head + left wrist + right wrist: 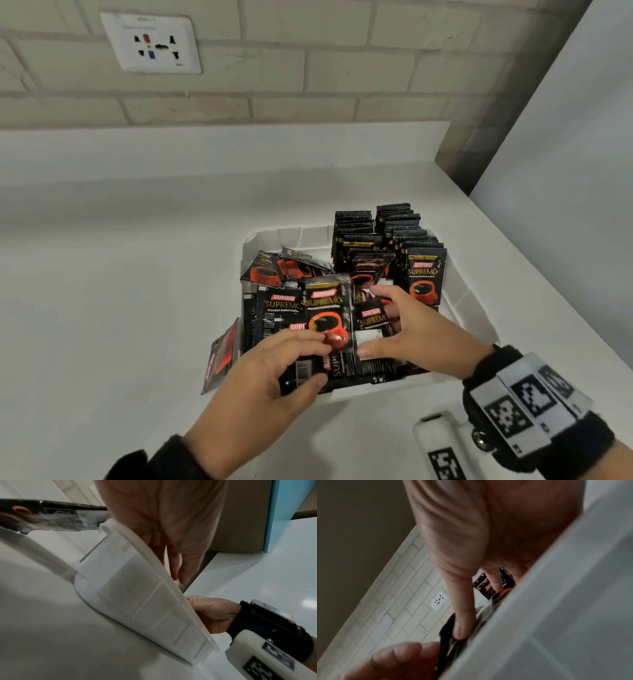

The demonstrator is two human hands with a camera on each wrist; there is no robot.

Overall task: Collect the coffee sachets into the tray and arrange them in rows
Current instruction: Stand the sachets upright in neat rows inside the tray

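A white tray (459, 301) sits on the counter, holding black Kopiko coffee sachets. Two rows of sachets (387, 233) stand upright at its back right. A loose pile (281, 305) fills the front and left. My left hand (318, 361) pinches a small bunch of sachets (329, 315) at the tray's front edge. My right hand (370, 322) is spread over the pile beside it, thumb (462, 615) and index finger touching sachets (489, 592). One sachet (222, 356) leans outside against the tray's left wall (137, 595); the left wrist view shows this sachet (51, 516) too.
White counter (120, 274) stretches left of the tray and behind it. A brick wall with a socket plate (150, 42) stands at the back. A white panel (565, 171) borders the right side. A white marker block (442, 448) lies near the front edge.
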